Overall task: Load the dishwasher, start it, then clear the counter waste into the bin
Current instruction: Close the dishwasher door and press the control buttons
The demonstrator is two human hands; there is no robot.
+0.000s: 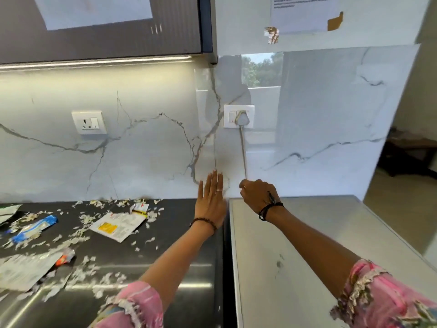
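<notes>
Both my arms reach toward the marble back wall. My left hand [211, 200] is flat with straight fingers, raised over the right end of the dark counter [165, 256]. My right hand [256, 196] has its fingers curled, just below the grey cable [243, 152] that drops from the white plug [241, 117] in the wall socket; whether it holds the cable I cannot tell. A pale grey appliance top [307, 256] lies under my right arm. Waste covers the counter: a white-and-yellow packet [117, 225], a blue wrapper [33, 229], a silver pouch [26, 271] and many paper scraps.
A second wall socket [89, 122] sits to the left, unused. A dark wall cabinet [101, 31] with a light strip hangs above the counter. A paper notice [305, 13] is taped to the wall. To the right an opening leads into another room.
</notes>
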